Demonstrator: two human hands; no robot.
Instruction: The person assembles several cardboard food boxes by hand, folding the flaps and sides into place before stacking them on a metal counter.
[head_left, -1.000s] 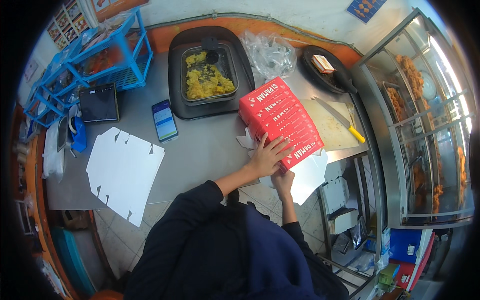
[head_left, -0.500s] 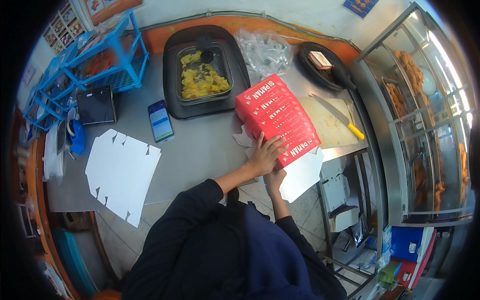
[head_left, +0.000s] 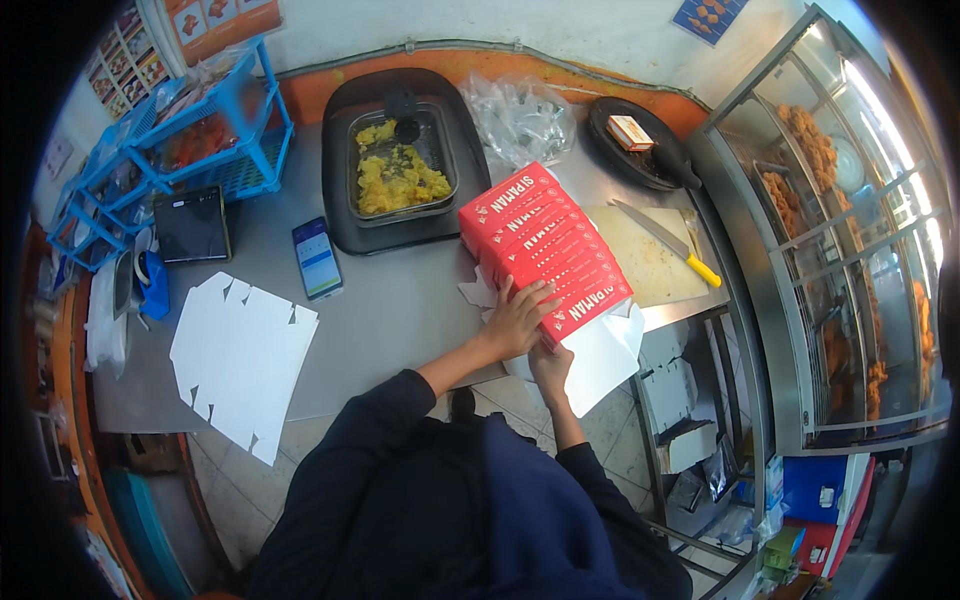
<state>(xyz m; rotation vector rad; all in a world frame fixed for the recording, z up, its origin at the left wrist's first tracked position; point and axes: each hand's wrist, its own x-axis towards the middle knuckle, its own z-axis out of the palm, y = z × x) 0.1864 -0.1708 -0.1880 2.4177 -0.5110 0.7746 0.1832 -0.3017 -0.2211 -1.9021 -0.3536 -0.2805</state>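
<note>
And here the left fingers [head_left: 534,300] are gripping the nearest end of the row of red cartons [head_left: 545,240], thumb and fingertips straddling its top edge, while the right fingers [head_left: 548,357] are tucking in low at the same end; their tips are hiding, so whether they're clenching or just supporting, I can't tell. The cartons are sitting right under the left fingers and stretching away beyond both hands on the bench [head_left: 400,320]. How far along are we? By the look of it, these red ones are already standing folded into boxes, packed snugly side by side, and that part is seeming done. What's appearing left is the flat stock: a white carton blank [head_left: 245,360] is lying unfolded well to the left of the left fingers, its notches showing, its near end overhanging the bench, and more white card [head_left: 592,372] is spreading just beside the right fingers, partly under the row, how many sheets I can't tell.
</note>
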